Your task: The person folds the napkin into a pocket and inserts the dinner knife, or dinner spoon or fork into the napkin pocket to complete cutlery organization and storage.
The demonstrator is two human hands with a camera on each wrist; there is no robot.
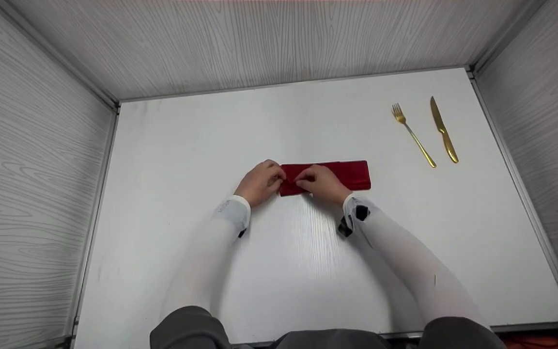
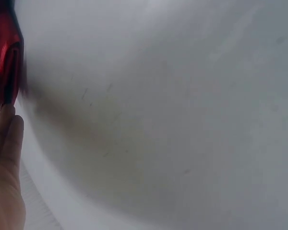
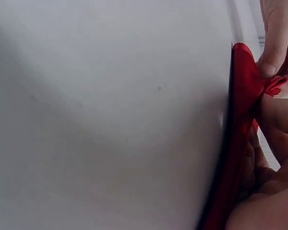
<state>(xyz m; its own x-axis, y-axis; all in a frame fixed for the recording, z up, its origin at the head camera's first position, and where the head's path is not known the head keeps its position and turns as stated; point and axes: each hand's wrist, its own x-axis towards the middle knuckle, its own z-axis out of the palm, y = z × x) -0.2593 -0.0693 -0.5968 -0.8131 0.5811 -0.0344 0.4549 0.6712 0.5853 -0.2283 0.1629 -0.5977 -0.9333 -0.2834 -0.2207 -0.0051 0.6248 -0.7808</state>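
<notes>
A shiny red napkin (image 1: 351,174), folded into a long flat strip, lies across the middle of the white table. My left hand (image 1: 260,182) is at its left end, thumb and fingertips gripping the cloth there. From the right, my right hand (image 1: 325,184) reaches over the strip and pinches a small gathered tuft of it between thumb and finger. In the right wrist view, this bunched napkin (image 3: 247,81) rises between the two hands, whose fingertips are close together. Stacked fold layers of the napkin (image 2: 9,62) show at the left edge of the left wrist view.
A gold fork (image 1: 413,135) and a gold knife (image 1: 443,130) lie side by side at the table's right rear. Wood-grain panels (image 1: 279,43) stand along the back and both sides of the white table (image 1: 187,135).
</notes>
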